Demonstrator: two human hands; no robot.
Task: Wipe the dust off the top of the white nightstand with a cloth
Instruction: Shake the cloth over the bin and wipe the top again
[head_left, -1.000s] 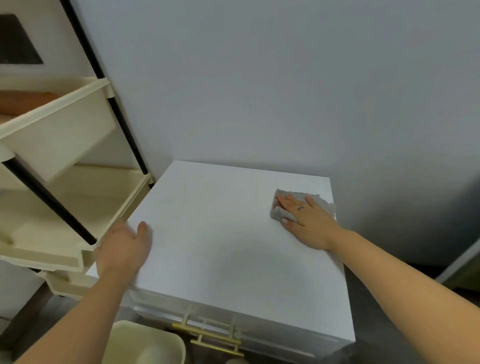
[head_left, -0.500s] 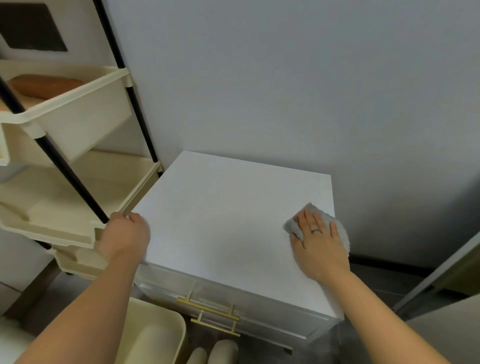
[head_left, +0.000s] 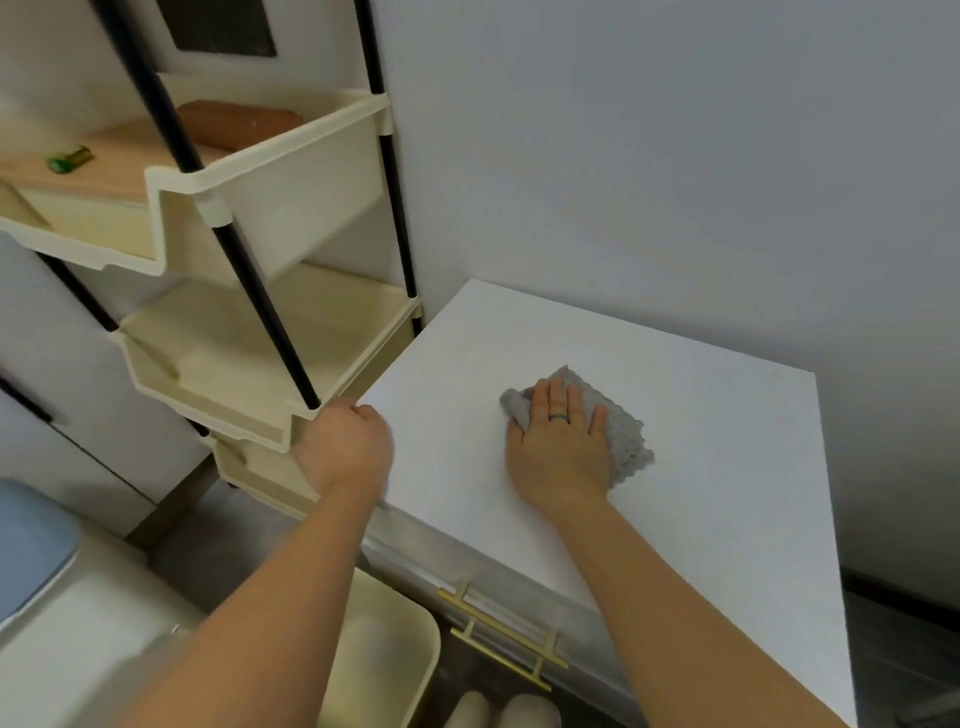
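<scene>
Nearest us, a cream bin (head_left: 384, 649) sits on the floor before the white nightstand (head_left: 727, 467); we cannot tell what it holds. Our left hand (head_left: 343, 452) curls its fingers over the nightstand's left edge. Our right hand (head_left: 558, 447) presses flat, fingers straight, on the grey cloth (head_left: 623, 436) mid-top. Farther left, the cart's top tray (head_left: 291, 171) holds a brown roll (head_left: 239, 122) and a small green object (head_left: 70, 158).

Soft even light, slight blur, wide-angle bowing.

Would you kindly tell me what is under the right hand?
A grey cloth lies under the right hand, flat on the nightstand. Its edges show around the hand; the part beneath the palm is covered.
</scene>
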